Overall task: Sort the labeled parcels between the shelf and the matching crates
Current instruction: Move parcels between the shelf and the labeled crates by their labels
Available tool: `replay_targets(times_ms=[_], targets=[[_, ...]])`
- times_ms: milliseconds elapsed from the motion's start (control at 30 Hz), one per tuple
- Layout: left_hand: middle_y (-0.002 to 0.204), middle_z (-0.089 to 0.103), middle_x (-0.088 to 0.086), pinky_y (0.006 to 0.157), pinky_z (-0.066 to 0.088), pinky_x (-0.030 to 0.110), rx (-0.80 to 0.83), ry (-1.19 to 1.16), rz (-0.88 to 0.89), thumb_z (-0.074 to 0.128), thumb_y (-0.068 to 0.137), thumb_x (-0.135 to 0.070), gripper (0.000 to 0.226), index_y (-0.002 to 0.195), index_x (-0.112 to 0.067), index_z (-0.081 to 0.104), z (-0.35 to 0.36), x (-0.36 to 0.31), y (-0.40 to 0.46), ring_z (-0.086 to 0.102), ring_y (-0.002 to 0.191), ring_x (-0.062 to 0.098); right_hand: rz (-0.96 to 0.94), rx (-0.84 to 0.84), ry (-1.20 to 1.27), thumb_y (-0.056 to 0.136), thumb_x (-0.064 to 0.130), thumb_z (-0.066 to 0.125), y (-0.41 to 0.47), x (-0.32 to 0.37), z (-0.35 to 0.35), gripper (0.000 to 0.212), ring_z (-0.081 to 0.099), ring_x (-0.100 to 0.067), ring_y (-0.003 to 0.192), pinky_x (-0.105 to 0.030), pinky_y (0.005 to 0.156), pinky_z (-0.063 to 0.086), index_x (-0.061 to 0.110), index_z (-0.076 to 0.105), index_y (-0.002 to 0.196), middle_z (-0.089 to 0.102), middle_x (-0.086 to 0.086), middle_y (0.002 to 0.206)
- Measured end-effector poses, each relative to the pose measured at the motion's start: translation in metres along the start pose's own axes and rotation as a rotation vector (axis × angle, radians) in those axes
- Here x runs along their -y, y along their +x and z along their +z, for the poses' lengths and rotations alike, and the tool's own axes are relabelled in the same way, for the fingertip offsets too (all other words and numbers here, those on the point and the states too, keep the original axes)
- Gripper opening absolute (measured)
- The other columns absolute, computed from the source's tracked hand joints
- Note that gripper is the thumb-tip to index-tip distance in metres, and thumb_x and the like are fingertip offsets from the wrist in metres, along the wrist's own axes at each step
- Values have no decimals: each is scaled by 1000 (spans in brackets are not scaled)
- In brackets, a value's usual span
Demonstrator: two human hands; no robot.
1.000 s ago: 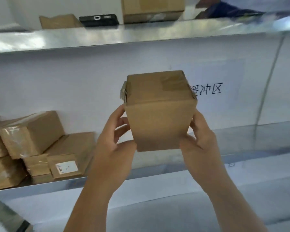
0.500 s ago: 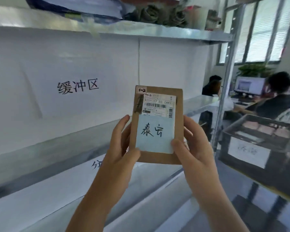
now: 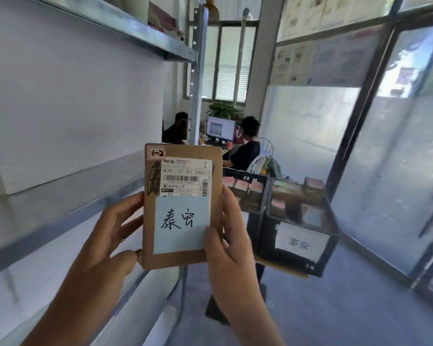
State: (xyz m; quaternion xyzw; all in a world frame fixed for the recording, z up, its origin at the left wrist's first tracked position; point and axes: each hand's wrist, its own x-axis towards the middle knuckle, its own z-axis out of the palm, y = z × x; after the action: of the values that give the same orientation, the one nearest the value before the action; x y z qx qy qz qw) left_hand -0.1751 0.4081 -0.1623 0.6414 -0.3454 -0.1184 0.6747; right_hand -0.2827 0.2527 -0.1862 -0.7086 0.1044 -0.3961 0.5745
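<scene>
I hold a brown cardboard parcel (image 3: 183,257) upright in front of me, label side facing me. It carries a white shipping label, a small "1-2" tag and a pale blue note with handwritten characters. My left hand (image 3: 108,243) grips its left edge and lower corner. My right hand (image 3: 231,248) grips its right edge, thumb on the blue note. To the right stands a black crate (image 3: 310,228) with a white paper label (image 3: 301,242) showing similar characters; several parcels lie inside it. The metal shelf (image 3: 60,196) runs along my left.
A second black crate (image 3: 245,193) with parcels stands just behind the parcel. Two people sit at a desk with a monitor (image 3: 220,129) in the background. Glass partitions with dark frames (image 3: 355,126) line the right side. Grey floor (image 3: 335,308) lies below the crates.
My view has swung right, away from the shelf toward the crates. The parcel was turned from its plain side to its labeled side and stays in both hands.
</scene>
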Motion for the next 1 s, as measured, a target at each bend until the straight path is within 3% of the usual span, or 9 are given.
replay_targets(times_ms=[100,267,400,467,567,767,833,900,1000], targets=[[138,62,-29,104,48,65,82,-55,-3,48,72,-13,71,119,-64,64,11,3,45,60,130,4,4,-86,-34,108,1,44,23,-5,-10,67,63,0,124,-28,97,59,49,32,153,63,33,133],[135,65,-26,98,54,52,285,-101,32,69,80,-27,62,129,-64,57,62,24,110,62,127,7,17,-329,-185,97,25,48,47,-24,-42,69,56,-6,137,-38,109,52,59,27,154,54,28,149],[129,63,-34,87,52,34,409,-88,32,64,94,8,86,120,-73,55,113,57,143,62,121,-1,87,-445,-310,104,20,47,58,-50,-82,72,53,-4,138,-38,109,52,70,22,150,48,29,153],[133,64,-28,83,56,33,455,-58,21,60,94,13,88,132,-66,53,136,74,162,64,122,5,134,-461,-344,106,18,45,70,-69,-98,75,51,-7,139,-40,109,52,73,18,149,46,27,155],[122,71,-12,65,58,16,416,4,-30,51,91,26,90,134,-52,56,162,100,213,70,105,-5,148,-445,-344,105,15,45,102,-98,-114,78,45,-6,144,-41,114,48,70,16,152,41,30,156],[130,68,6,76,50,36,275,118,-160,53,87,27,101,120,-68,59,208,126,319,66,108,17,152,-376,-269,104,17,44,184,-148,-152,77,26,8,148,-36,125,31,64,11,156,24,39,160],[134,65,17,74,48,35,283,48,-213,51,95,16,83,113,-65,64,232,124,351,66,99,18,169,-360,-244,105,18,42,208,-157,-175,77,31,4,147,-39,122,35,67,9,154,27,38,160],[135,64,11,76,47,33,300,90,-166,47,102,6,68,115,-59,62,262,125,367,66,98,11,200,-375,-244,106,17,41,229,-168,-203,77,34,2,146,-40,120,40,68,9,152,29,35,160],[131,66,-11,80,52,37,411,138,-152,45,98,17,85,128,-62,55,309,131,357,67,110,3,254,-405,-277,108,14,41,249,-186,-245,76,31,6,145,-35,120,40,65,10,155,29,33,159]])
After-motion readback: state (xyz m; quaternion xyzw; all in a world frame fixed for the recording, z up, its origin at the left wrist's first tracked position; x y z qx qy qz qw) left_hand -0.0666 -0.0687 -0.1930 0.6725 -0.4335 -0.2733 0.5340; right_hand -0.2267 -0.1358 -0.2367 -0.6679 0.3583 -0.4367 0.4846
